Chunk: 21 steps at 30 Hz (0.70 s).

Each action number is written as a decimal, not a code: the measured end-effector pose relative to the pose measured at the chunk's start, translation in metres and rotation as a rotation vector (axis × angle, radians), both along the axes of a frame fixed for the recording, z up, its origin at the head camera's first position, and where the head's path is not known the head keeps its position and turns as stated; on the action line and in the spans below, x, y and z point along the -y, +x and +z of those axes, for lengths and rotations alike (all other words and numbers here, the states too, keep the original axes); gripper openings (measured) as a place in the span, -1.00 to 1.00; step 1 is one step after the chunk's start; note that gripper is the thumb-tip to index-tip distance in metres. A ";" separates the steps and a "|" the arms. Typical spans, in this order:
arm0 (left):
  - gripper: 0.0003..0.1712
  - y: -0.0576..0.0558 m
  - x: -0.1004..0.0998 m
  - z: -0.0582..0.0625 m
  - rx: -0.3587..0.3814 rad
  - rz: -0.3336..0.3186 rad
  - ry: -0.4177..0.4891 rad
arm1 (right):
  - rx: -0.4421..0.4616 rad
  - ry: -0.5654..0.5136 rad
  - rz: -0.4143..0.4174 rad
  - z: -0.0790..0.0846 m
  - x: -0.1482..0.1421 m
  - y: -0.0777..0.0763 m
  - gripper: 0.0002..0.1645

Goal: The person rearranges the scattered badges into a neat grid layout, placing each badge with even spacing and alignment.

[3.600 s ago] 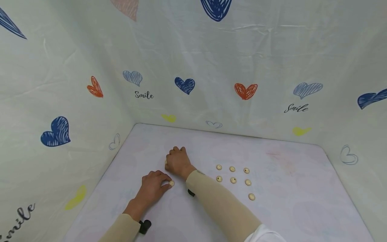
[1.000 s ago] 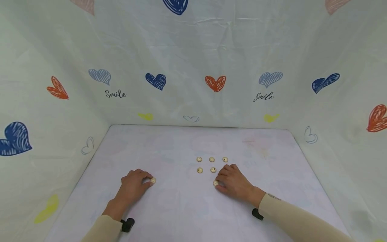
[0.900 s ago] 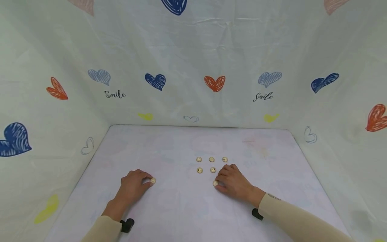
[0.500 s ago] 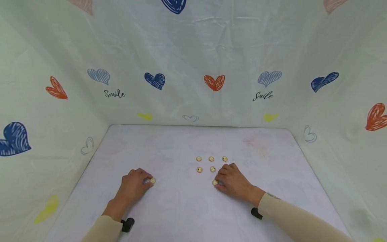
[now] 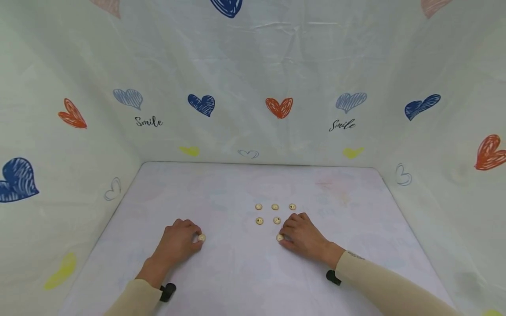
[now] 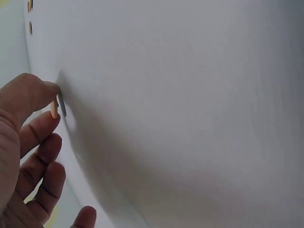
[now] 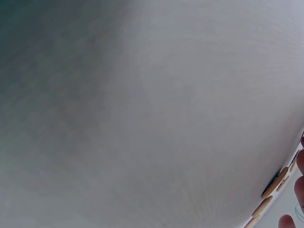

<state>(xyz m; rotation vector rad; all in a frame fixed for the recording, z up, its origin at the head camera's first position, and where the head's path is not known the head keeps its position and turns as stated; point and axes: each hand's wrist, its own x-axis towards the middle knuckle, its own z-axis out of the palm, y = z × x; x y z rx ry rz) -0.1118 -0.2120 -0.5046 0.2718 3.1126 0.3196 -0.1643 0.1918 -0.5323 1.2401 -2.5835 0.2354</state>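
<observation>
In the head view my left hand [image 5: 178, 241] pinches a small round wooden disc [image 5: 202, 238] at the left of the table. The left wrist view shows that disc [image 6: 54, 108] edge-on between thumb and fingertip, with its shadow beside it on the table; the other fingers are bent. My right hand [image 5: 303, 237] rests low, thumb and fingertips at the edges of another pale wooden disc [image 5: 280, 237]. Just beyond it lie several like discs in two rows, one of them a disc with a dark mark [image 5: 277, 220]. The hand covers the table to the right of that row.
The table [image 5: 237, 281] has a pale cover. Behind it and at both sides hangs a white sheet [image 5: 245, 57] printed with hearts and "Smile". Black wrist devices, such as the left one [image 5: 168, 292], sit under both wrists.
Since the earliest frame my right hand has moved from beside the left hand to the disc rows, and the head view has turned right. Lately the left hand shifted slightly with its disc.
</observation>
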 end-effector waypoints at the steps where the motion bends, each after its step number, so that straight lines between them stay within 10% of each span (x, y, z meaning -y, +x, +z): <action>1: -0.80 0.000 -0.003 0.000 -0.006 -0.010 0.003 | -0.001 0.001 0.001 0.000 0.000 0.000 -0.81; 21: -0.77 -0.026 -0.111 -0.005 -0.048 -0.263 0.010 | 0.020 -0.011 -0.018 0.002 0.001 0.000 -0.83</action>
